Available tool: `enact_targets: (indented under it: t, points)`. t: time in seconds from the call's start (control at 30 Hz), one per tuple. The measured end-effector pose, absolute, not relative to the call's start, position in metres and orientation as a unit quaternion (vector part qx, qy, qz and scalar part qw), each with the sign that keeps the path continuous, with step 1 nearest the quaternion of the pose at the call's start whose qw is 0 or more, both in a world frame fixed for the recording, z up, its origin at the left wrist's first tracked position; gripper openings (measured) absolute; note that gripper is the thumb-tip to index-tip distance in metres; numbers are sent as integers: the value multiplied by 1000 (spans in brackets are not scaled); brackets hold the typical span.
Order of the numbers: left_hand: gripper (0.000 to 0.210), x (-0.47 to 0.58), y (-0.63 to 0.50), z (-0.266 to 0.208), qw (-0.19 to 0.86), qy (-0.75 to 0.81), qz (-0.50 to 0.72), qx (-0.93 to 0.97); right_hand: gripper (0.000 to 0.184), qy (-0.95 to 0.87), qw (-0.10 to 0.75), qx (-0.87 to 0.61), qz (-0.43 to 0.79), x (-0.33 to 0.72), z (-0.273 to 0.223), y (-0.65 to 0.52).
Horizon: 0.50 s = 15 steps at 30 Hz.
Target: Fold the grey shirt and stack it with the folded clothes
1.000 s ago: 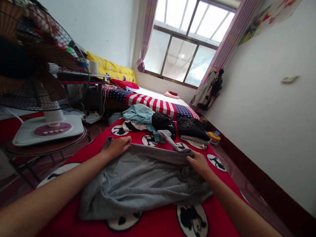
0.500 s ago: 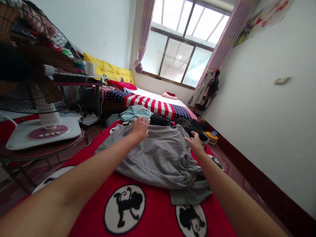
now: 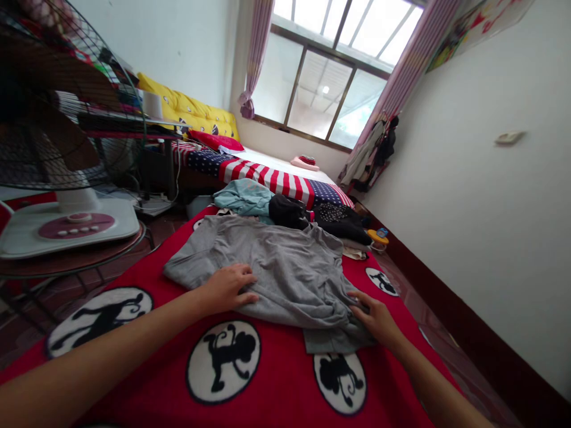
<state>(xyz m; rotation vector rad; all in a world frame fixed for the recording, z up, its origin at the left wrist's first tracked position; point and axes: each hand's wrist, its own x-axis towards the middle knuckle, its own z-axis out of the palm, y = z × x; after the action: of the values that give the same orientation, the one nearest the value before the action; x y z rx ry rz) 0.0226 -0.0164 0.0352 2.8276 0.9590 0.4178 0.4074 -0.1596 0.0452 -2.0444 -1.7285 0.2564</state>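
Grey garment [image 3: 281, 255] spread, rumpled, on red blanket [image 3: 285, 374], mid-scene. L hand [image 3: 228, 287] atop near edge, thumb & fingers apart, nothing gripped. R hand [image 3: 377, 321] at near R side, fingers part-bent; can't tell if pinching cloth. Far side: teal garment [image 3: 244, 196], blk bundle [image 3: 285, 211].

Daylight pours through the far window [image 3: 322, 92], its upper panes [image 3: 373, 31] blown white; soft shadows crease the gray shirt [image 3: 281, 261], the left fan [image 3: 74, 145] sits dark, and wide-angle distortion slants the right curtain [image 3: 401, 83].
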Motion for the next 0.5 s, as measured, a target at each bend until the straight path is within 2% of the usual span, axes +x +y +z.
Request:
enact_targets:
  t: [0.07, 0.2, 0.4, 0.5]
  points:
    - [36, 8, -24, 45, 41, 320, 103, 941, 39, -634, 198, -737, 121, 404, 59, -174]
    - [19, -21, -41, 56, 16, 330, 11, 944, 28, -627, 171, -742, 162, 405, 84, -198]
    - [8, -48, -70, 68, 65, 327, -53, 941, 40, -633, 81, -702, 317, 418, 94, -229]
    - [14, -51, -76, 78, 75, 334, -72, 937, 42, -618, 36, -700, 355, 427, 99, -236]
